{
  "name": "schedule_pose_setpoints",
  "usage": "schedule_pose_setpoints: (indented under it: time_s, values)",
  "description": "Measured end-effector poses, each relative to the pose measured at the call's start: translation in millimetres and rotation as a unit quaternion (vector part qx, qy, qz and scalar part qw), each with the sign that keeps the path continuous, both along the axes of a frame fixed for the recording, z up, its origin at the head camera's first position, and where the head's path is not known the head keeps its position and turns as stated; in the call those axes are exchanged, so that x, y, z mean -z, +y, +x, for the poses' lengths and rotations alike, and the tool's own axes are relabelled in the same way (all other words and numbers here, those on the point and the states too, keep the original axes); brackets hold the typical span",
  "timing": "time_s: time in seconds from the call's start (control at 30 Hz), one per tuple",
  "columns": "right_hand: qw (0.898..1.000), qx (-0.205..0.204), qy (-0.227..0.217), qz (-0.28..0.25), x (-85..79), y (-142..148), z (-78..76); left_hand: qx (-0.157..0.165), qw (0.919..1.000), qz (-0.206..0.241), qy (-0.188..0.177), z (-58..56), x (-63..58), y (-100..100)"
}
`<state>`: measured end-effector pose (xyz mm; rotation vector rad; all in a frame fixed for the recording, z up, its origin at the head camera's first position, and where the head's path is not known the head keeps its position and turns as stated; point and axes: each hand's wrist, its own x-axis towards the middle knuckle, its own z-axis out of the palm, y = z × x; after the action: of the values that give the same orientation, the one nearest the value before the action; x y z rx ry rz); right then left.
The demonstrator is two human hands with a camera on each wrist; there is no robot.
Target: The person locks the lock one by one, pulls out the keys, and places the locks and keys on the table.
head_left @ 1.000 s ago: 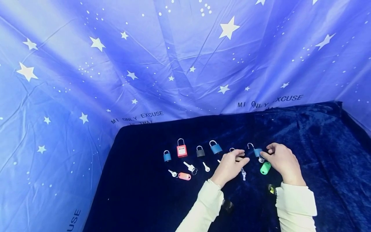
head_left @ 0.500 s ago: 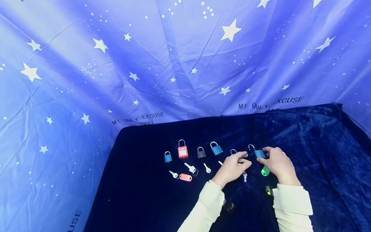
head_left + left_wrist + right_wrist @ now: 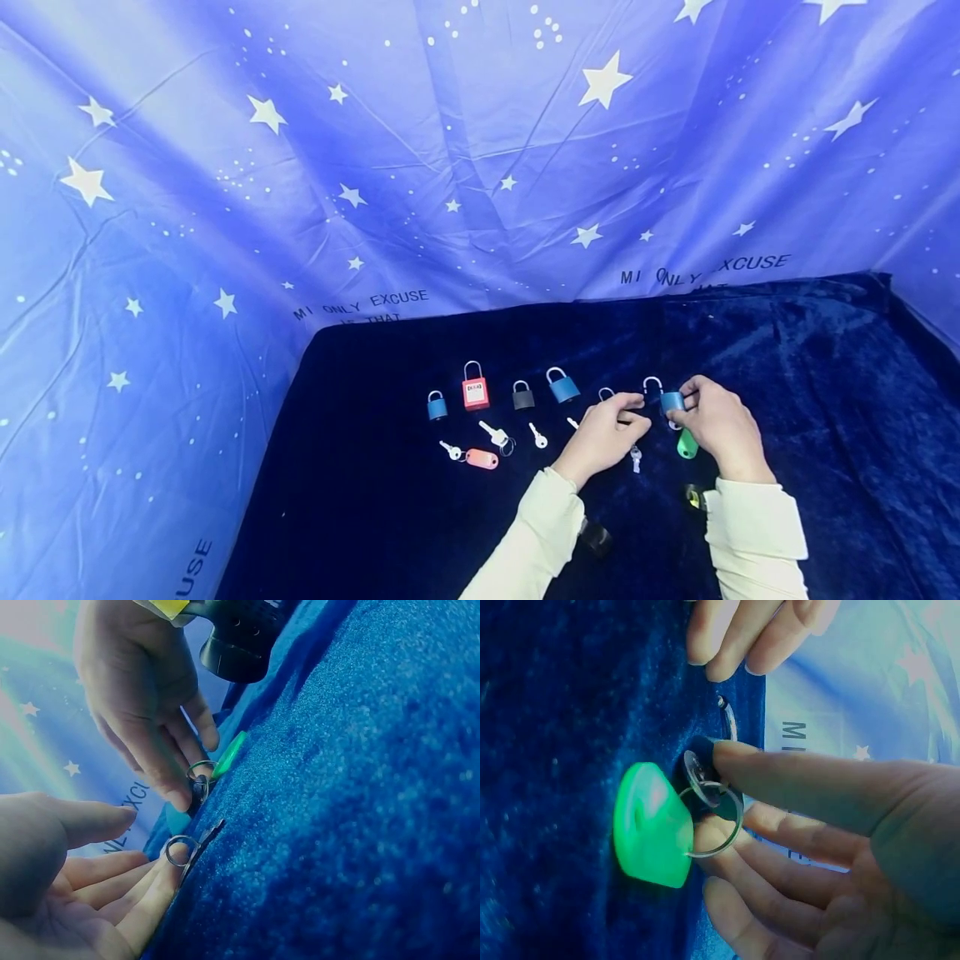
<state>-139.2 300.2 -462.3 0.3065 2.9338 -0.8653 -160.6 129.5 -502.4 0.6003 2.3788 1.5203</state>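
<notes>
My right hand [image 3: 723, 429] pinches a blue padlock [image 3: 672, 403] between thumb and fingers, and the padlock's shackle [image 3: 653, 385] stands open. In the right wrist view a key [image 3: 701, 778] sits at the padlock's lower end, with a split ring [image 3: 739, 825] and a green key tag [image 3: 652, 832] hanging from it. To the left, my left hand [image 3: 600, 437] is held low over the cloth, fingers loosely extended. It hides most of another padlock, whose shackle [image 3: 606, 393] shows behind it. A ring with keys [image 3: 202, 844] lies by its fingers in the left wrist view.
Left of my hands stand a blue padlock [image 3: 564, 387], a black padlock [image 3: 522, 397], a red padlock [image 3: 476, 392] and a small blue padlock [image 3: 437, 407]. Several keys lie before them, one with an orange tag [image 3: 482, 459]. A starry curtain [image 3: 480, 167] rises behind the dark blue cloth [image 3: 360, 483].
The right hand has moved slightly left, its fingers closing round the blue padlock's body. The left hand stays nearly in place.
</notes>
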Motion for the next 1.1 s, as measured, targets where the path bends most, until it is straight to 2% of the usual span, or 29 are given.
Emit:
schedule_pose_setpoints:
  time_s: [0.23, 0.6, 0.73, 0.87, 1.1]
  values:
    - [0.999, -0.029, 0.027, -0.026, 0.7, -1, -3.4, 0.000, 1.0000, -0.003, 0.000, 0.4, -1.4, -1]
    - [0.997, -0.037, 0.011, -0.072, -1.0, -6, -4.4, -0.004, 0.9999, 0.011, 0.013, 1.1, -3.6, -2]
    - [0.995, -0.057, 0.032, -0.082, -0.7, -6, -3.0, -0.008, 0.9995, 0.021, 0.020, 2.0, -4.1, 0]
    - [0.992, -0.069, 0.047, -0.091, -4.0, -8, -3.4, -0.017, 0.9987, 0.039, 0.027, -0.3, -5.8, -1]
    - [0.989, -0.074, 0.044, -0.116, -10.8, -12, -3.4, -0.037, 0.9947, 0.096, 0.007, -7.3, -6.9, -6]
